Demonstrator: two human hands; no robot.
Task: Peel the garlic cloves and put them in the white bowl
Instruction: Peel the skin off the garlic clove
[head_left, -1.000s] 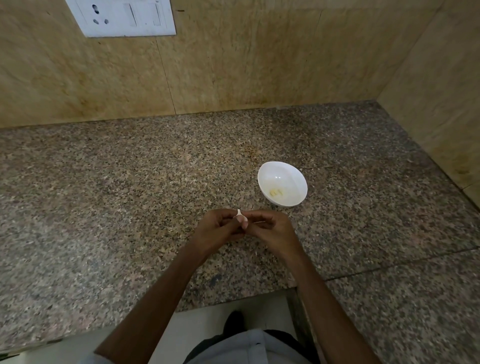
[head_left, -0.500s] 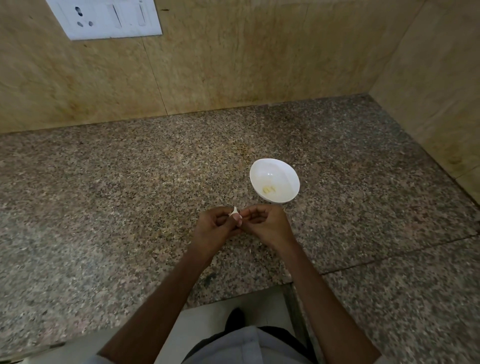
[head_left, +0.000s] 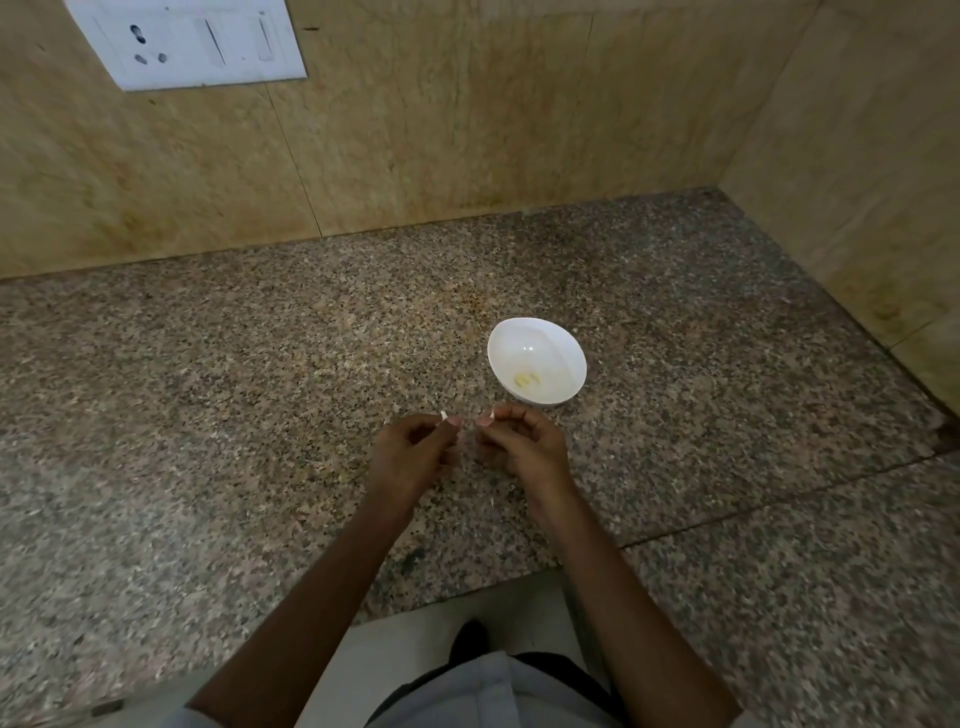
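Observation:
A white bowl (head_left: 556, 347) stands on the granite counter, just beyond my right hand, with a few pale peeled garlic pieces (head_left: 527, 380) at its bottom. My left hand (head_left: 413, 451) pinches a small white garlic clove (head_left: 444, 415) between thumb and fingertips. My right hand (head_left: 522, 447) pinches a tiny white scrap, likely garlic skin (head_left: 491, 415), at its fingertips. The two hands are a short gap apart above the counter. Most of the clove is hidden by my fingers.
The speckled granite counter (head_left: 234, 415) runs to a beige tiled wall (head_left: 467, 130) behind and on the right. A white socket and switch plate (head_left: 192, 44) sits high on the wall at left. The counter's front edge is near my body.
My hands were pressed together around the clove; now they have pulled apart, the left keeping the clove and the right taking a small scrap. The camera view shifted slightly.

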